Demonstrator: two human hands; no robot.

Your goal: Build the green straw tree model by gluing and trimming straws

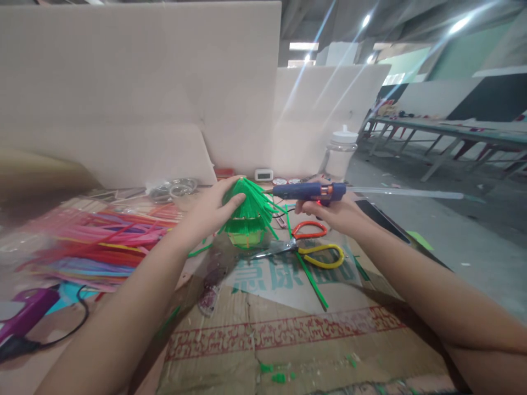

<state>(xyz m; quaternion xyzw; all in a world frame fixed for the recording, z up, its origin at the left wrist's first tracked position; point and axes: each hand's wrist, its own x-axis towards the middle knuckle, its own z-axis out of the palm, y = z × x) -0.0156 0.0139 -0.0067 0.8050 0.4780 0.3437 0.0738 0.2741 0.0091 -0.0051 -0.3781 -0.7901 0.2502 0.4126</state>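
Observation:
My left hand [229, 202] is closed on the upper left side of a small green craft piece [246, 222], shaped like a lantern with strips fanning down from its peak. In my right hand [323, 211] is a blue hot glue gun [307, 191], its nozzle pointing left at the green strips. A long clear glue stick [405, 192] sticks out of its back, and a small red light glows below. Whether the nozzle touches the strips I cannot tell. Scissors [296, 247] with one red and one yellow handle loop lie just below, partly over a loose green strip [315, 284].
Colourful strips [123, 241] are piled at left, above a purple tool [31, 312] with a black cord. A printed cardboard sheet [214, 356] covers the near table. White boards [140, 71] stand behind; a lidded clear bottle [342, 153] and a small white digital display [264, 175] are at the back.

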